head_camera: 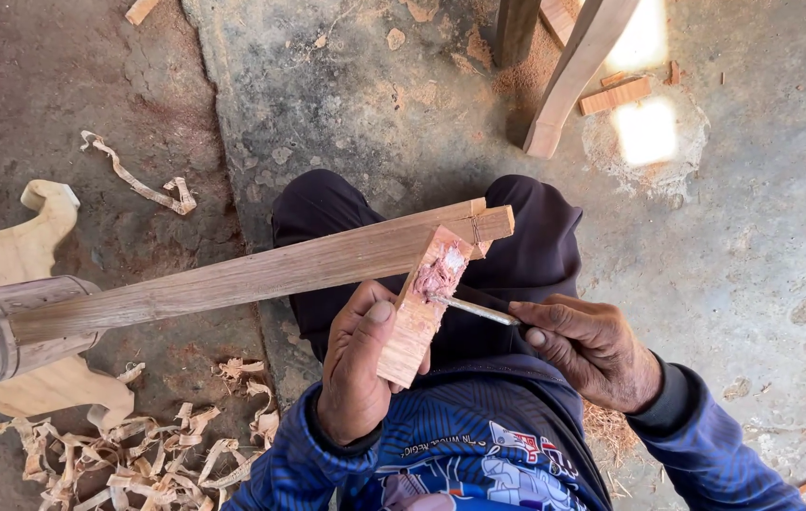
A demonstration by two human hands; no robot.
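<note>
Two hands are working close to the body, just above a blue printed shirt (479,445). At about seven o'clock the left hand (356,374) is wrapping firmly around the lower end of a short wooden block (419,308), holding it tilted with its upper face showing. That face is carrying a pinkish filler patch (439,274). At four o'clock the right hand (592,350) is pinching a thin metal blade (474,309) in a narrow grip, its tip touching the patch. The block is looking light and stiff, easy to steady from its bare lower half; the paste is looking soft and smeary, so fingers are best kept off that end. Behind the block a long wooden slat (233,279) is lying across dark trousers (535,246), running toward nine o'clock into a turned wooden piece (6,326). Curled wood shavings (138,464) are littering the concrete floor (762,265) at eight o'clock. Farther off, at one o'clock, a pale slanted furniture leg (573,71) is standing beside small wood offcuts (616,95)
</note>
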